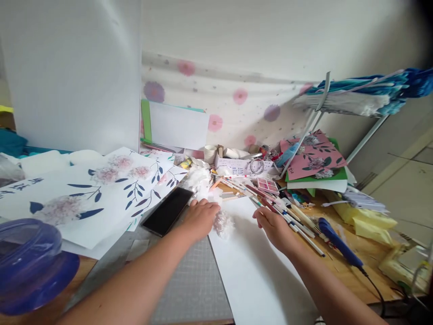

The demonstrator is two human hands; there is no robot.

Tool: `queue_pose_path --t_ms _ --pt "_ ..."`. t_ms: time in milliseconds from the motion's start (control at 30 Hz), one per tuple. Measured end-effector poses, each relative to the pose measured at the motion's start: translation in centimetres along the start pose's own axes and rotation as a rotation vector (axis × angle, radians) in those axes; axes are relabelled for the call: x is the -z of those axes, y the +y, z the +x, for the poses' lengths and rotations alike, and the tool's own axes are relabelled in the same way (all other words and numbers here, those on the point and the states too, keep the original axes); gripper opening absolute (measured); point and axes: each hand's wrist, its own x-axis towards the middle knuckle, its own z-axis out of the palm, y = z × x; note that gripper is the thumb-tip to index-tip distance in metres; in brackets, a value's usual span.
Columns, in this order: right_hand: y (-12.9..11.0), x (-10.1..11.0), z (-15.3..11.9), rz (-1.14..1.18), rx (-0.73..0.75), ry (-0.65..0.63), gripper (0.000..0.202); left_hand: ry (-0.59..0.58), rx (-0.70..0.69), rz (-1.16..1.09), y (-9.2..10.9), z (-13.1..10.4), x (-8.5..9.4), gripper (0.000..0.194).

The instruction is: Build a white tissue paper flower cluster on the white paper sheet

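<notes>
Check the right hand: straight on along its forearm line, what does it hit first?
Likely the far end of the pens for the right hand, just past the white sheet; height is unclear, so it might pass above them.

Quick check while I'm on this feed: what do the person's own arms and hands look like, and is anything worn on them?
The left hand and right hand are bare, with no gloves. The left forearm and right forearm taper toward the wrists; no sleeve, watch or bracelet shows on either. Fingernail detail is too small to tell.
</notes>
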Motion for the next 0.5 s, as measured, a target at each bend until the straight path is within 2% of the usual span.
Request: queue_pose_path --t_ms 133,267,400,500 --pt "-1.5 0.2 -2.5 -0.166 -0.006 -0.017 0.031 0.078 0.067 -0.005 -1.1 -0.2 0.2 0.034" --pt "-2.0 -0.3 -3.3 -0.282 0.006 -0.095 0.032 0.129 0.108 -0.047 -1.2 -0.5 0.9 0.028" --pt "-1.9 -0.9 -2.8 -0.396 0.039 -0.203 0.037 0.090 -0.002 -0.103 0.0 -1.0 1.1 0.030" --pt "-2.1 -1.4 -2.1 -0.492 0.049 -0.253 0.039 -0.007 -0.111 -0.142 1.0 -1.3 0.5 0.044"
